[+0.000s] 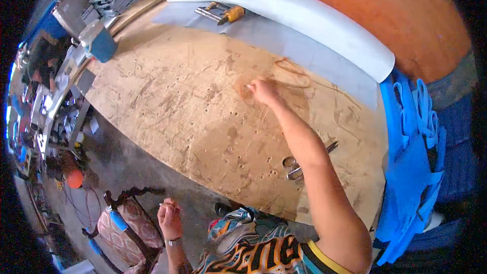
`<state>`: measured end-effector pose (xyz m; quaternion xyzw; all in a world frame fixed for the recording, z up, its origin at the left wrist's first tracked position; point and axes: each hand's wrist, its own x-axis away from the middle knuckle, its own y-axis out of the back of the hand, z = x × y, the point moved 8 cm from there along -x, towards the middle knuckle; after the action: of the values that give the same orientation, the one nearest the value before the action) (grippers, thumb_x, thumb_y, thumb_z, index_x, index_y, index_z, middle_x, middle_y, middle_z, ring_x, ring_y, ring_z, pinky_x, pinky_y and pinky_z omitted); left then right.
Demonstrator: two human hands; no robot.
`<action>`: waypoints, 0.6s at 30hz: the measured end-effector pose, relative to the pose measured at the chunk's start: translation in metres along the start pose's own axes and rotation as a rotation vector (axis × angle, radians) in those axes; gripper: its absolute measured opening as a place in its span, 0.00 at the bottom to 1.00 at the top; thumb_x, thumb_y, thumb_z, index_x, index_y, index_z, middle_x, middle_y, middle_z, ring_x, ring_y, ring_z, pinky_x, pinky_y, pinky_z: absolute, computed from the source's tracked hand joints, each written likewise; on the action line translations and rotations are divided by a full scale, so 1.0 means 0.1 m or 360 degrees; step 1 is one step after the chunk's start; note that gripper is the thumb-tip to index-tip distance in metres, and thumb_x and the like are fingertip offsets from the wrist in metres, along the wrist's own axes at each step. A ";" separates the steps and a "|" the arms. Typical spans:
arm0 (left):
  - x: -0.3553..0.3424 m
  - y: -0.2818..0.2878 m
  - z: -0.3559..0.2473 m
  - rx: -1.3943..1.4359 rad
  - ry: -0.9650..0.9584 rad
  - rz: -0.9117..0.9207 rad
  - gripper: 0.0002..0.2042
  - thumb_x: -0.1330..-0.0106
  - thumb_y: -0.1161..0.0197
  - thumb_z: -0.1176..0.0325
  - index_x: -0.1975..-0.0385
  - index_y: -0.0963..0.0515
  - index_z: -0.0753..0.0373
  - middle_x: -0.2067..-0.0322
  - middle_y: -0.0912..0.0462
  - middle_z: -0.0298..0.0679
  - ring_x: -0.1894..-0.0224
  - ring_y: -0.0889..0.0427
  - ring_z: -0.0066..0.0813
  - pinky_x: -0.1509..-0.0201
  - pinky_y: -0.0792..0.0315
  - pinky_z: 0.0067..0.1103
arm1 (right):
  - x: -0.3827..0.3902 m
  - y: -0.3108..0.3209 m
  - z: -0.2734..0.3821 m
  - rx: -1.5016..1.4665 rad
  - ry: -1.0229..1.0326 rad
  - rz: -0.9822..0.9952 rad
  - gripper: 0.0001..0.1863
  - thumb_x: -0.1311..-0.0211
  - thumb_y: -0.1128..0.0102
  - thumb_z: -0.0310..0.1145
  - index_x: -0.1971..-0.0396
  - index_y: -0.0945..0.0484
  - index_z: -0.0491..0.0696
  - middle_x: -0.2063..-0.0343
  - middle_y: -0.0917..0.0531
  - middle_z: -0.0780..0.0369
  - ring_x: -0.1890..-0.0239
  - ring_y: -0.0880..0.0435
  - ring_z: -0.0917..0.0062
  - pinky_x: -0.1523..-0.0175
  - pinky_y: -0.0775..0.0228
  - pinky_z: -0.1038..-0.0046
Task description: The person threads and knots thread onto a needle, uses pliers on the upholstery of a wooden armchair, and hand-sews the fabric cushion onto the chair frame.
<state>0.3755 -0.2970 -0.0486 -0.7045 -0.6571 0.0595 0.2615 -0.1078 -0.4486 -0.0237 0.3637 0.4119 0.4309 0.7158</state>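
While leaning over the table (162, 101) with the right arm outstretched, holds the right hand (266, 91) low over the bare wood, fingertips drawn close about a pale speck; cannot tell whether pinched on it or merely near it. Just beyond the knuckles and to the right, loose reddish-brown strands (290, 64), looped and slack on the wood, long axis slanting away from the hand toward the right, one thin end trailing on below the translucent sheet (304, 48). By far the nearer of the two to those strands: the right hand. Well apart from them, low beyond the table's near edge: the left hand (170, 218), curled, too small to tell whether gripping anything, close by a chair with a patterned seat (119, 228). Back toward the body, scissors (294, 174) lying partly hidden under the right forearm (304, 139), finger loops to its left. Farther out, on the sheet, a yellow staple gun (233, 14), in front of a long white roll (284, 12). Along the right edge, heaped blue fabric (406, 172); at the far left, a blue bucket (104, 46).
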 end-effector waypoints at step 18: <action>-0.98 -2.13 -0.23 -0.1236 -0.1308 0.0164 0.06 0.34 0.55 0.70 0.72 0.37 0.63 0.73 0.31 0.38 0.69 0.31 0.23 0.64 0.32 0.22 | 0.96 0.71 1.46 -0.1013 0.0983 0.0766 0.07 0.44 0.50 0.36 0.70 0.30 0.48 0.80 0.24 0.56 0.78 0.23 0.58 0.75 0.32 0.60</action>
<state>0.1819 -0.3977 0.0408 -0.6990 -0.6434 0.0954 -0.2972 0.0291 -0.3592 0.0698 0.0677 0.3572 0.7755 0.5162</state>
